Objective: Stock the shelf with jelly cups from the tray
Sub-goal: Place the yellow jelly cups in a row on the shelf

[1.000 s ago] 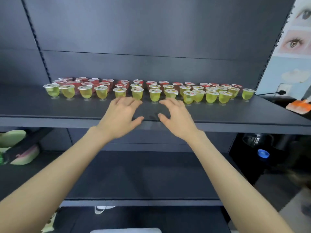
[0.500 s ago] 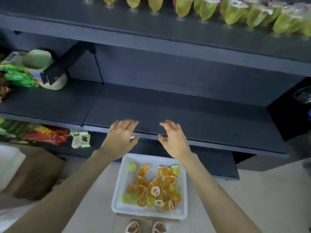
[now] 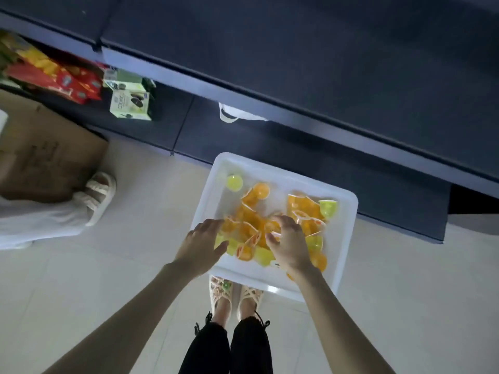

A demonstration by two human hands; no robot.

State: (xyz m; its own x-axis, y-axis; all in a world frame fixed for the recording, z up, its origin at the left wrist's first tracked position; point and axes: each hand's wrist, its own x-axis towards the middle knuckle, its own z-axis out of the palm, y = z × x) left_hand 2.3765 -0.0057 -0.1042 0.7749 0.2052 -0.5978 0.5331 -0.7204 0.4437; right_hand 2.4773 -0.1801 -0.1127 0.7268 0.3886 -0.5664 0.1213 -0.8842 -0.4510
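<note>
Dark, bare shelf boards [image 3: 297,63] run across the far side of the scene, above a pale tiled floor [image 3: 81,279]. A cardboard box [image 3: 40,152] sits at the left. Just beside it are another person's white trouser leg and cream sandal [image 3: 98,194].

A white rectangular tray [image 3: 344,238] lies on the floor, its far edge against the base of the shelving. It is just beyond the wearer's own sandalled feet [image 3: 235,298].

On the lowest shelf at the far left lie red and yellow snack packets [image 3: 54,74] and a green biscuit box [image 3: 131,103].

The jelly cups [image 3: 251,220] are heaped loosely in the tray. They are small clear plastic tubs with white peel-off lids, tipped at all angles. Most are orange and a few are lime green. One green cup [image 3: 234,182] lies apart in the far left corner.

The left hand [image 3: 201,244] reaches over the tray's left edge with its fingers bent down into the heap and its thumb spread. The right hand [image 3: 287,244] is curled over orange cups in the middle. Whether either hand actually grips a cup cannot be told.
</note>
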